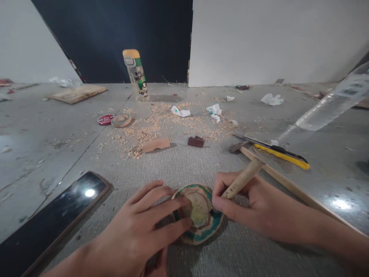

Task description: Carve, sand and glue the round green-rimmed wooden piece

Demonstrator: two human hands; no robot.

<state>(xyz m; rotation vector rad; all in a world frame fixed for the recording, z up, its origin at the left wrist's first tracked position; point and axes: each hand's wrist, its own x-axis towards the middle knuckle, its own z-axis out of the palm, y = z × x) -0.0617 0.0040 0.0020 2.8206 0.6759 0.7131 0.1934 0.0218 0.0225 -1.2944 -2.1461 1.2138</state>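
Note:
A round wooden disc with a teal painted ring and a pale, yellow-green stained centre lies on the grey surface before me. My left hand holds it from the left, two fingertips pressed on its face and the others by the rim. My right hand is closed around the wooden handle of a carving tool, held tilted like a pen. The tool's dark tip meets the disc at the right edge of its centre. Behind the right forearm lies a hammer.
A yellow-and-black utility knife and a clear plastic bottle lie right. A phone lies left. Ahead are wood shavings, a wood piece, a dark block, tissues, a round tin and a yellow-capped bottle.

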